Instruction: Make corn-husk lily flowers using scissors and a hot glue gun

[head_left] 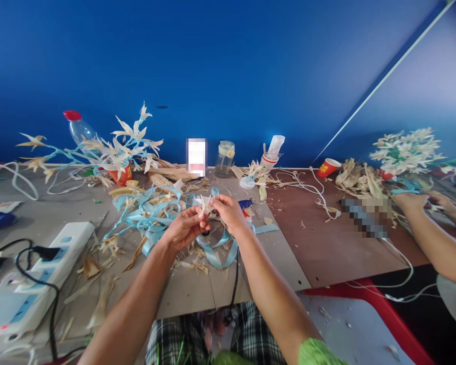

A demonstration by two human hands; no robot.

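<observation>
- A small pale husk flower is pinched above the desk by both hands.
- Left hand and right hand fingers are clamped on it.
- Blue ribbon lies beneath.

A white power strip lies at the left edge of the table, with a black plug in it. Along the blue wall stand a red-capped plastic bottle, a glass jar and a red cup. Far right, another person's arm reaches toward a bunch of pale flowers.
</observation>
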